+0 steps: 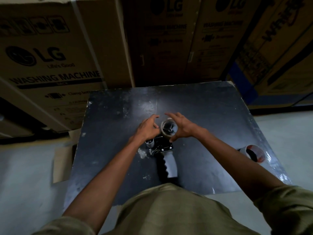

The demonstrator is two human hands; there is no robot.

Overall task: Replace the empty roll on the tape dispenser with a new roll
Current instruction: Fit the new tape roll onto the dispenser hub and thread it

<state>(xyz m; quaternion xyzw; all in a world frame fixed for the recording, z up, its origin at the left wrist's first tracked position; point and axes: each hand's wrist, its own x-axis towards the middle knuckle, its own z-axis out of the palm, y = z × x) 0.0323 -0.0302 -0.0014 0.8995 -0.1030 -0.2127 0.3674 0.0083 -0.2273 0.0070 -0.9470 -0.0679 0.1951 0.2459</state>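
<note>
The tape dispenser (pixel 165 150) lies flat on the dark bench (pixel 203 116), with its grey handle pointing to the near side, toward the person, and its roll end to the far side; I judge it is laid so because both hands are then free to work at the hub. On the far end of the dispenser sits a brown ring (pixel 169 127), thin in the wall, which looks like the empty roll still on its holder. The new roll (pixel 254 153) waits well apart, at the right side of the bench, probably put there to be within reach for the later step. A small grey cylinder (pixel 149 143) stands just beside the dispenser on its left; what it is, I cannot tell. The left hand (pixel 149 127) is on the left of the ring, fingers half curled and spread, and it seems to hold nothing; whether it touches the ring is not clear. The right hand (pixel 181 127) is open wide around the right side of the ring, its thumb low near the ring's near edge and its fingers reaching over the far side, but a firm grip is not visible. The removal seems only beginning.
</note>
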